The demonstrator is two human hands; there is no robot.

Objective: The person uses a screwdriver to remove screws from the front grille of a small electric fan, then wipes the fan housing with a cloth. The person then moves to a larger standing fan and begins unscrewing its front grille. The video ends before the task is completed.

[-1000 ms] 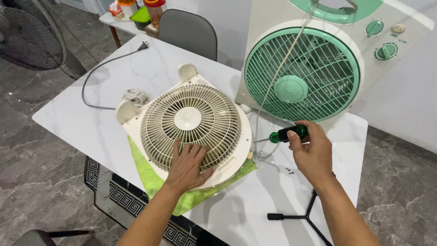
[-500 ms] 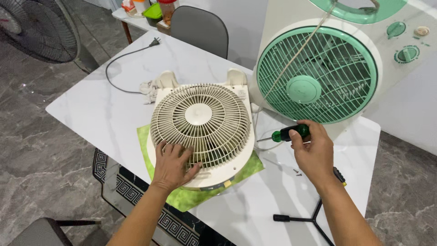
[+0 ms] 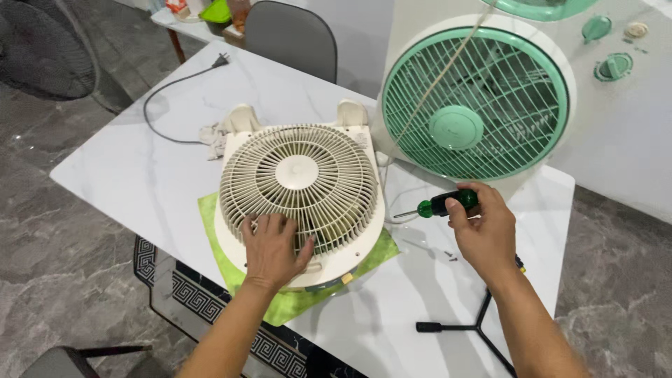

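Note:
A cream box fan (image 3: 301, 189) lies face up on a green cloth (image 3: 294, 304) on the white table (image 3: 140, 175). My left hand (image 3: 274, 248) rests flat on the near part of its round grille, fingers spread. My right hand (image 3: 483, 231) is to the right of the fan and grips a green-handled screwdriver (image 3: 441, 205) whose tip points left toward the fan's edge. Two small dark screws (image 3: 450, 256) lie on the table by that hand.
A bigger white fan with a green grille (image 3: 476, 105) stands upright at the back right. A grey power cord with plug (image 3: 175, 84) trails to the back left. A black tripod-like tool (image 3: 469, 325) lies near the front edge. A grey chair (image 3: 290, 35) stands behind the table.
The cream fan has been turned on the table so its feet point away from me. My left hand stays on the grille; my right hand still holds the screwdriver.

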